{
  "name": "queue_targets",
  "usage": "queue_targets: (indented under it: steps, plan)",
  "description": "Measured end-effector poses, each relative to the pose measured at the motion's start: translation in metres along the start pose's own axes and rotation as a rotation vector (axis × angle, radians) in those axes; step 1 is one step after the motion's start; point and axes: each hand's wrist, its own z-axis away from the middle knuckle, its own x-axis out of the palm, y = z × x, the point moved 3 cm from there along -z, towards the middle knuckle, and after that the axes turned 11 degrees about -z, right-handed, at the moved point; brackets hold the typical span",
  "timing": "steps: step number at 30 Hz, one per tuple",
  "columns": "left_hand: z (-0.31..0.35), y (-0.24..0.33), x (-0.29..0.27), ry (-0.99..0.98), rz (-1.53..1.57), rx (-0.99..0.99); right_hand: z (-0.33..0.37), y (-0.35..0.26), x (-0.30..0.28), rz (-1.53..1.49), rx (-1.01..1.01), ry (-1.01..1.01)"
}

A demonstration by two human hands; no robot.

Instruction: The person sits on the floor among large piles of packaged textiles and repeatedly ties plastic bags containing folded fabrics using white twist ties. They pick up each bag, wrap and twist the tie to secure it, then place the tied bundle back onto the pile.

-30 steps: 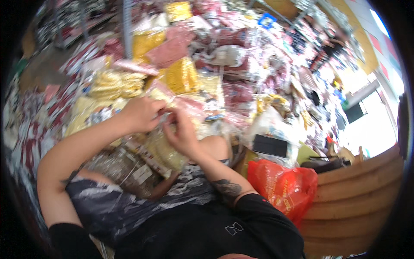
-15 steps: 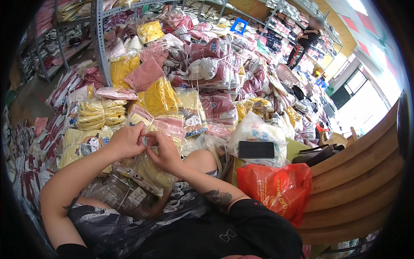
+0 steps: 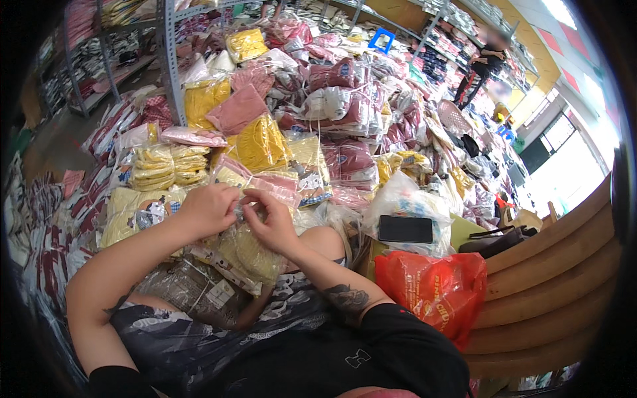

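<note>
While it rests on the lap, the clear bag of yellow garments point(image 3: 249, 252) has its top edge pinched by the fingers of both the left hand point(image 3: 206, 211) and the right hand point(image 3: 272, 222); keeping that film taut should help. Versus a second ago, the phone point(image 3: 405, 229) at three o'clock sits lower right.

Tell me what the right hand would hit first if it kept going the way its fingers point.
The right hand points up-left; it would probably first meet the left hand gripping the same clear packet, though depth is unclear.
</note>
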Motion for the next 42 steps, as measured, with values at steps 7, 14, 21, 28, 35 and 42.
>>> queue_targets:
  steps: [7, 14, 21, 28, 35, 42]
  plan:
    - [-0.008, 0.011, 0.009, 0.034, -0.25, 0.11, -0.018, 0.007, -0.012, 0.083, 0.087, -0.042]
    - [-0.006, -0.005, -0.003, -0.048, -0.067, -0.144, -0.053, -0.015, 0.007, 0.209, -0.127, -0.273]
    - [-0.005, -0.019, -0.009, -0.199, 0.162, -0.424, -0.056, -0.014, 0.016, 0.201, -0.025, -0.37]
    - [-0.006, -0.037, -0.004, -0.297, 0.196, -0.559, -0.041, -0.022, 0.02, 0.311, -0.219, -0.393]
    - [-0.003, -0.029, 0.0, -0.086, 0.413, -0.337, -0.023, -0.007, 0.016, 0.214, -0.141, -0.297]
    - [-0.006, -0.005, 0.006, -0.208, 0.445, -0.244, 0.007, 0.015, 0.004, 0.196, -0.164, -0.136]
